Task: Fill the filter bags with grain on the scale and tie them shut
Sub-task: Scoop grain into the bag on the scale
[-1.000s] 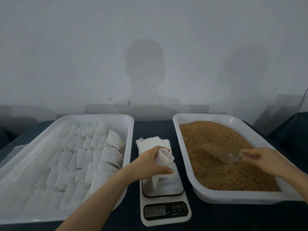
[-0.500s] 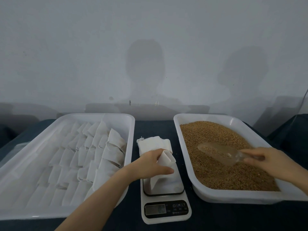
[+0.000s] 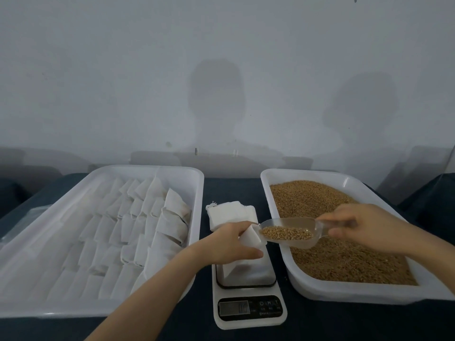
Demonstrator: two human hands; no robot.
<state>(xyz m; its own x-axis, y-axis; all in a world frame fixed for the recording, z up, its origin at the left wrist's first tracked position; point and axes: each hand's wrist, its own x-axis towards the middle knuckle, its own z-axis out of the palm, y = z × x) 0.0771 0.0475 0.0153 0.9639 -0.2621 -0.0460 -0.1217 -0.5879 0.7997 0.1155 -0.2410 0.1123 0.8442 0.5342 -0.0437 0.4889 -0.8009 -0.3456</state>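
Note:
A white filter bag [image 3: 246, 265] stands on the white kitchen scale [image 3: 250, 308] in the middle. My left hand [image 3: 229, 242] grips the bag's top and holds its mouth open. My right hand [image 3: 362, 225] holds a clear plastic scoop [image 3: 288, 232] by its handle. The scoop carries brown grain and its tip sits at the bag's mouth. On the right, a white tray [image 3: 317, 289] is filled with grain [image 3: 344, 259].
A large white tray [image 3: 189, 175] on the left holds several rows of filter bags [image 3: 128, 230]. A stack of empty bags [image 3: 229, 212] lies behind the scale. Everything rests on a dark cloth in front of a pale wall.
My right hand has lifted the scoop out of the grain tray, loaded with grain, and carried it left to the bag's mouth. My left hand has kept its hold on the bag.

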